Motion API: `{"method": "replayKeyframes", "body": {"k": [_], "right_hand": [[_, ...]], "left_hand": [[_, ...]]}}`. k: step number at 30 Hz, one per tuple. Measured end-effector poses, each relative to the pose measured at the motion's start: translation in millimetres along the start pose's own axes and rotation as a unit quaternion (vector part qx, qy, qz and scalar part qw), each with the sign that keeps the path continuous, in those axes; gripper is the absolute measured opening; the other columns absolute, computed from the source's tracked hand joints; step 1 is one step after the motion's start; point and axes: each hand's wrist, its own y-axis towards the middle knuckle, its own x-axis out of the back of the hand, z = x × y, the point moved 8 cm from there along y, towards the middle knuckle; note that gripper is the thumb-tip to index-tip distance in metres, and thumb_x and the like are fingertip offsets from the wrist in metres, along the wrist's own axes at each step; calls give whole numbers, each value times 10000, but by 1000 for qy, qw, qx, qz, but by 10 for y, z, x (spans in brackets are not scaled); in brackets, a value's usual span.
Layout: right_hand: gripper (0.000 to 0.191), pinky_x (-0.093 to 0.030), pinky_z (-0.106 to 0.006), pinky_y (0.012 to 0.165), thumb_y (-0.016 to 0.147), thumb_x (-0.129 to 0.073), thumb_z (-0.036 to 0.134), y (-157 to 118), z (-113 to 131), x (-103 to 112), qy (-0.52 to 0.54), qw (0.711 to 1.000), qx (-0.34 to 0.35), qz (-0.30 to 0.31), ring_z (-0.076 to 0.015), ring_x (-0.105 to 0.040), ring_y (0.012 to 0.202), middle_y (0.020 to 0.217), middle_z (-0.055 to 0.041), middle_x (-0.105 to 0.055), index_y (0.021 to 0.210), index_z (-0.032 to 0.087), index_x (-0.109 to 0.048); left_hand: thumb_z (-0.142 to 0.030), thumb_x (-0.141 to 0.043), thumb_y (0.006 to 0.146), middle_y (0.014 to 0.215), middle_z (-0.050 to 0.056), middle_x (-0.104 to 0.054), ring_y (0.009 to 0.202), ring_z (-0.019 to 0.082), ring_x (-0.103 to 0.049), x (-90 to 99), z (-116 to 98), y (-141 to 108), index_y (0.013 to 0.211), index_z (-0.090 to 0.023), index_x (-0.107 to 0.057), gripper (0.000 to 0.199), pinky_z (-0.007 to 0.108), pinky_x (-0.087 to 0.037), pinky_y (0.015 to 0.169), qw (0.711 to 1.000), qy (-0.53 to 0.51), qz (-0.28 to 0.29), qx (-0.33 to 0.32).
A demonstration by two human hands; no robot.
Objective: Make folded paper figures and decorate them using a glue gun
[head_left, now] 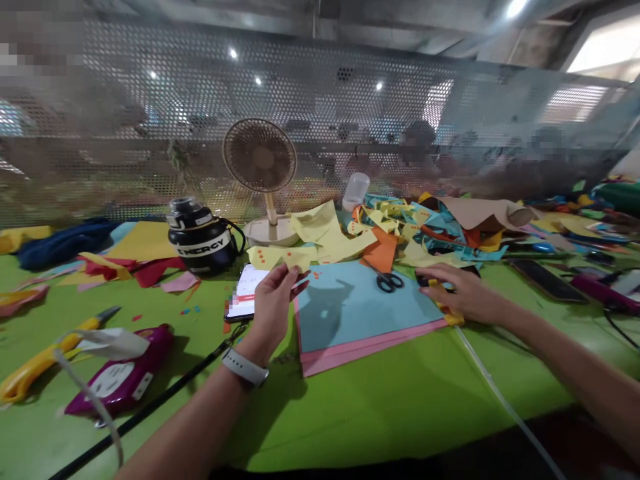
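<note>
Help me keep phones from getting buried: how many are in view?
2: a lit phone beside the left hand, and a dark phone right of the right hand. More may be hidden under the paper scraps.

The left hand wears a white wristband with dark holes.

Bare green tabletop leaves open room at lower centre, bounded on the right by a white cable. At centre, black scissors lie on blue paper between the left hand and right hand; beyond, toward upper centre, 1 fan, heaped paper scraps and a perforated screen block the way.
</note>
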Motion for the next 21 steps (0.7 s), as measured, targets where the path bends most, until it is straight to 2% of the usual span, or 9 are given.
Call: {"method": "replayKeyframes", "body": {"k": [5, 7, 10, 14, 21], "right_hand": [[753, -280, -509, 1095, 858, -421, 640, 493, 796, -796, -1, 991, 68, 116, -344, -347, 1356, 1473, -166, -393, 1420, 139, -419], [782, -244, -507, 1109, 870, -378, 656, 688, 968, -1095, -26, 987, 72, 143, -358, -296, 1380, 1504, -173, -334, 1448, 128, -372], [764, -269, -525, 1085, 893, -366, 623, 956, 1043, -1400, -46, 987, 49, 145, -381, -274, 1384, 1532, -180, -265, 1471, 126, -318], [698, -270, -520, 1085, 912, -402, 537, 1131, 1019, -1576, -62, 987, 27, 143, -373, -282, 1383, 1529, -164, -282, 1480, 144, -300], [611, -156, -516, 1133, 902, -425, 541, 1130, 1037, -1584, -20, 992, 33, 121, -342, -226, 1410, 1515, -134, -332, 1396, 183, -462]], "left_hand": [[-306, -829, 541, 740, -4, -669, 750, 159, -671, 6, 15, -14, 733, -165, -667, 288, 283, -527, 718, 1000, 2, 1, 6], [-307, -822, 546, 749, 1, -677, 741, 156, -667, 12, 26, -17, 740, -167, -665, 286, 286, -525, 720, 1000, 4, -3, 10], [-312, -819, 545, 759, 1, -681, 721, 143, -658, 23, 48, -12, 747, -169, -662, 292, 276, -526, 706, 1000, 5, -8, 17], [-308, -814, 559, 764, 5, -684, 711, 134, -649, 20, 77, -1, 762, -165, -672, 286, 263, -527, 696, 1000, -1, -4, 28], [-320, -820, 552, 763, 5, -685, 712, 137, -654, 4, 98, -11, 762, -165, -670, 301, 268, -530, 699, 999, -6, -1, 31]]}}
